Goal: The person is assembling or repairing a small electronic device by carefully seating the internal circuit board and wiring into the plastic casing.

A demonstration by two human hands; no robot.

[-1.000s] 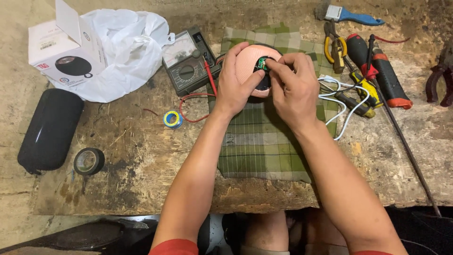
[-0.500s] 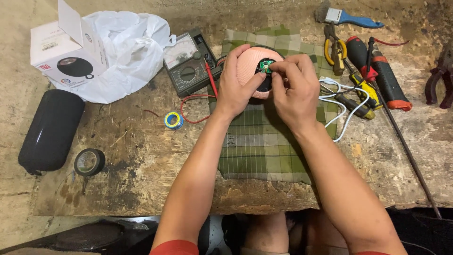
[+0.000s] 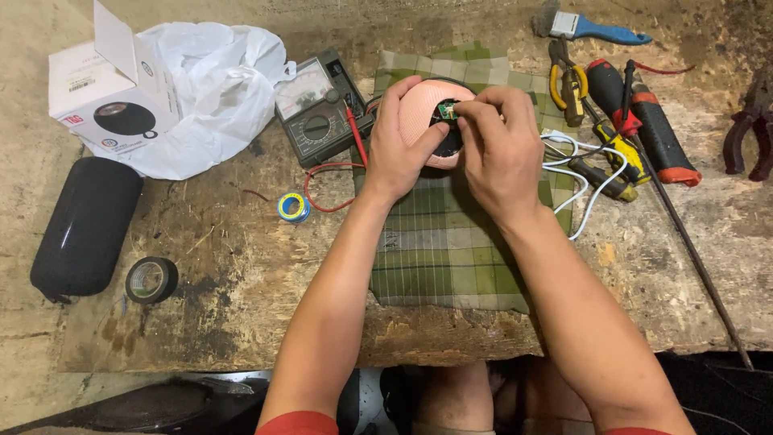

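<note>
My left hand (image 3: 400, 142) grips a round pink speaker shell (image 3: 420, 113) from its left side, holding it above a green checked cloth (image 3: 451, 242). My right hand (image 3: 499, 149) pinches a small green circuit board (image 3: 445, 112) at the shell's dark open centre. Both hands meet over the far end of the cloth. Most of the shell's right side is hidden by my right fingers.
A multimeter (image 3: 320, 109) with a red lead lies left of the shell. A solder spool (image 3: 293, 207), black tape roll (image 3: 150, 279), black cylindrical speaker (image 3: 83, 225), white box (image 3: 105, 101) and plastic bag (image 3: 216, 84) sit left. Pliers (image 3: 568, 84), screwdrivers (image 3: 644, 121), brush (image 3: 596, 31) and white cable (image 3: 576, 173) lie right.
My right fingers have shifted slightly on the green board; the shell and my left hand stay in place.
</note>
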